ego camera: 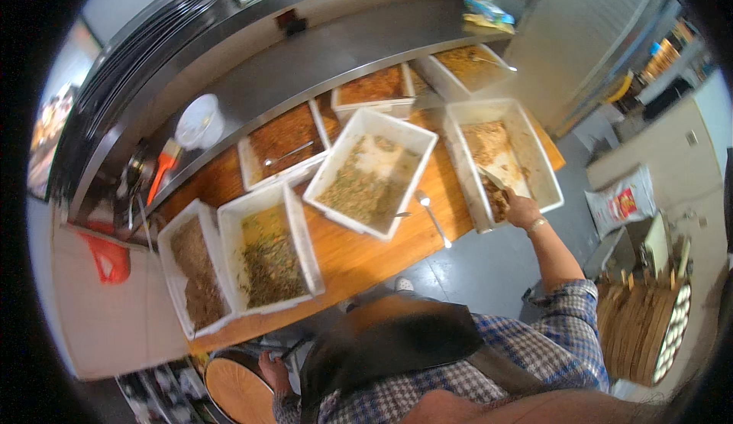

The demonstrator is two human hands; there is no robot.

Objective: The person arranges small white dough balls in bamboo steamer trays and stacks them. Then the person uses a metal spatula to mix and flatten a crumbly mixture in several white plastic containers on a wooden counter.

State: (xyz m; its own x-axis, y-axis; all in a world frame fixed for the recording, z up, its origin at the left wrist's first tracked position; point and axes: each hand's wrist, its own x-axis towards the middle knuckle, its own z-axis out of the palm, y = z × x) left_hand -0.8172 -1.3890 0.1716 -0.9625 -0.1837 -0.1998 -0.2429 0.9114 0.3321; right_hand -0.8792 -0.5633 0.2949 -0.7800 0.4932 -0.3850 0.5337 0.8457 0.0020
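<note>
My right hand (521, 211) reaches into the right-hand white plastic bin (544, 152) and grips a metal scraper or scoop (491, 177). Around its blade lies crumbly brown filling (494, 199), with a paler mass (484, 140) farther back in the bin. Low at the left, my left hand (275, 371) is closed around the dark handle (296, 346) of a round pan (211, 369). A flat golden pancake (237, 392) covers the pan's bottom. In the middle of the wooden table (366, 260), a tilted white bin (425, 137) holds greenish chopped filling.
A fork (435, 220) lies on the table between bins. More white bins hold grey-brown paste (197, 269), leafy filling in liquid (272, 263) and red-brown fillings (286, 137). A white bucket (200, 121) and orange-handled brush (165, 166) sit on the steel shelf. A sack (621, 200) stands right.
</note>
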